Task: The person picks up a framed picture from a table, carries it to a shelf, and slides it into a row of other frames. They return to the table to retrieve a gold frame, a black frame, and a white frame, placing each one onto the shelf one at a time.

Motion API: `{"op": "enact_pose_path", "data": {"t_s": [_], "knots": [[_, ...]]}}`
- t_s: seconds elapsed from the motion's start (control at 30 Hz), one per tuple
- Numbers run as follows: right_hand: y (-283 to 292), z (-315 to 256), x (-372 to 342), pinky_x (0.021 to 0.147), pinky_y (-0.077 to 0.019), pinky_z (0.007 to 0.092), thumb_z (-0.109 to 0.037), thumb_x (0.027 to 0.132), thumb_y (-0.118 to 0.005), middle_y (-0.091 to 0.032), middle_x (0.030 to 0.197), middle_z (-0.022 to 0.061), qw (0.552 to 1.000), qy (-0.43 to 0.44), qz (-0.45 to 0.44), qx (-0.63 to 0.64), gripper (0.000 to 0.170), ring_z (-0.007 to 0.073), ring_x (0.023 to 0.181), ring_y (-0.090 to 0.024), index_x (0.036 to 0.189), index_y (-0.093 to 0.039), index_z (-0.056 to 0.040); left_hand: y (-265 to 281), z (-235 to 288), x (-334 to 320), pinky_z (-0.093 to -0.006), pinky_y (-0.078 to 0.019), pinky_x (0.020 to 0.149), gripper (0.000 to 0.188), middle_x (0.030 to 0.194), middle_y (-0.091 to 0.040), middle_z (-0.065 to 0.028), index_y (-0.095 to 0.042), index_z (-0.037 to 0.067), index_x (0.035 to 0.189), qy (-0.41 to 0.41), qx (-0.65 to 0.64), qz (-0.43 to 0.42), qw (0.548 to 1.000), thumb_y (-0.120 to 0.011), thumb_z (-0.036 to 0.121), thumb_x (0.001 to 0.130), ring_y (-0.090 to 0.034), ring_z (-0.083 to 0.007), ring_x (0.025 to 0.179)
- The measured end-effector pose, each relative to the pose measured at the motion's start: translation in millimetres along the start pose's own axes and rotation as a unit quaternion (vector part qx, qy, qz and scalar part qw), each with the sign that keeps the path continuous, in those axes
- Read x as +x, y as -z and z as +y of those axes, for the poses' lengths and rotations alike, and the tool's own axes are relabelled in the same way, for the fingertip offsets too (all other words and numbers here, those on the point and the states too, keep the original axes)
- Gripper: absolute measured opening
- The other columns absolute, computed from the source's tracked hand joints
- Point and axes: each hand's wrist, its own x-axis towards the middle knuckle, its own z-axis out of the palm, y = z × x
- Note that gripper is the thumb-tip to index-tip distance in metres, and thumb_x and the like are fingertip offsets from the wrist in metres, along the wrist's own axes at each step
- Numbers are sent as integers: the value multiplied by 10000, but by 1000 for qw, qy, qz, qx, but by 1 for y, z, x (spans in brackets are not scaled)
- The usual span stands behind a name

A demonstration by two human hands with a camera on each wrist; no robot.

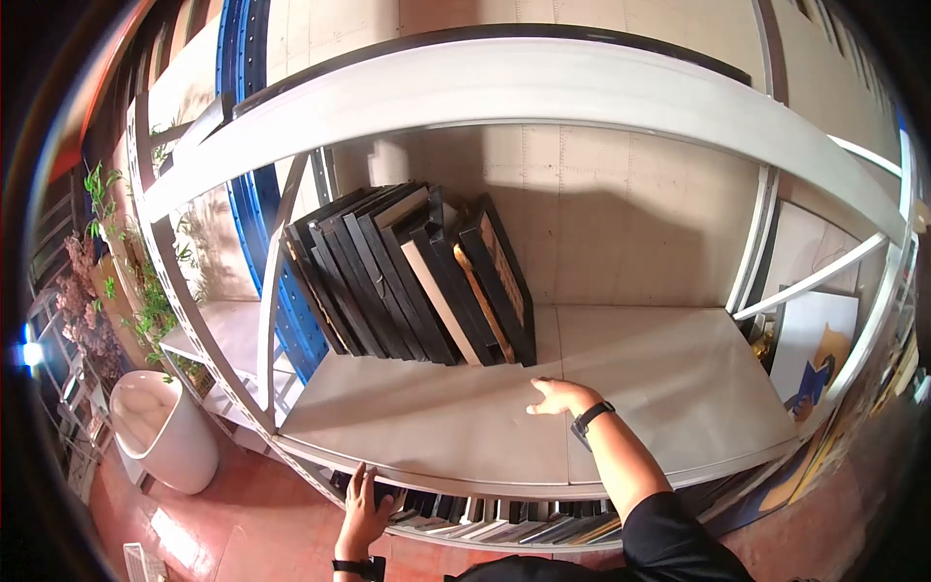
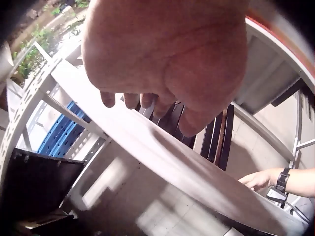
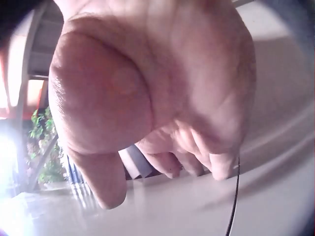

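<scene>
shelf (image 1: 669, 378) holds dark panels (image 1: 388, 281), possibly frames; right hand (image 1: 565, 396) near them

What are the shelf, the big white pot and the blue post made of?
The shelf looks like painted metal or coated board: its smooth, even, faint sheen leaves that open. The big white pot could be ceramic or plastic, since its outside is smooth and a bit shiny. The blue post is probably metal with blue paint, going by its rows of holes.
</scene>
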Motion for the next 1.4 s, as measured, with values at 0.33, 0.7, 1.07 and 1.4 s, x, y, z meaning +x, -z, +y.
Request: {"op": "enact_pose_path", "data": {"t_s": [0.33, 0.7, 1.07, 1.4], "knots": [[-14, -25, -25, 1167, -295, 451, -615, 777, -694, -284, 1522, 311, 972, 49, -62, -221, 999, 431, 1429, -276, 1474, -338, 6, -32, 28, -207, -502, -337, 1115, 594, 1480, -301, -257, -435, 38, 1390, 205, -22, -29, 978, -681, 188, 870, -309, -443, 1380], [-13, -5, -23, 1087, -389, 412, -588, 727, -762, -474, 1416, 276, 990, 95, -18, -103, 984, 375, 1313, -472, 1410, -440, 45, 11, 86, -330, -420, -528, 897, 464, 1257, -523, -252, -536, 17, 1303, 370, -51, 33, 927, -649, 238, 912, -646, -349, 1036], [-28, -16, -6, 592, -467, 342, -425, 934, -621, -659, 873, 66, 954, 168, 24, -246, 420, 181, 721, -584, 1084, -619, -33, 65, 111, -473, -420, -478, 974, 476, 1278, -569, -231, -500, 10, 1331, 501, -65, 133, 853, -555, 311, 967, -591, -354, 1150], [-169, -121, -32, 1028, -391, 512, -433, 877, -623, -573, 1251, 246, 916, 250, 171, -261, 580, 417, 1172, -523, 1266, -546, -11, 147, 108, -678, -426, -481, 956, 451, 1221, -611, -232, -550, -15, 1279, 620, -59, 212, 753, -556, 275, 933, -603, -366, 1119]]}}
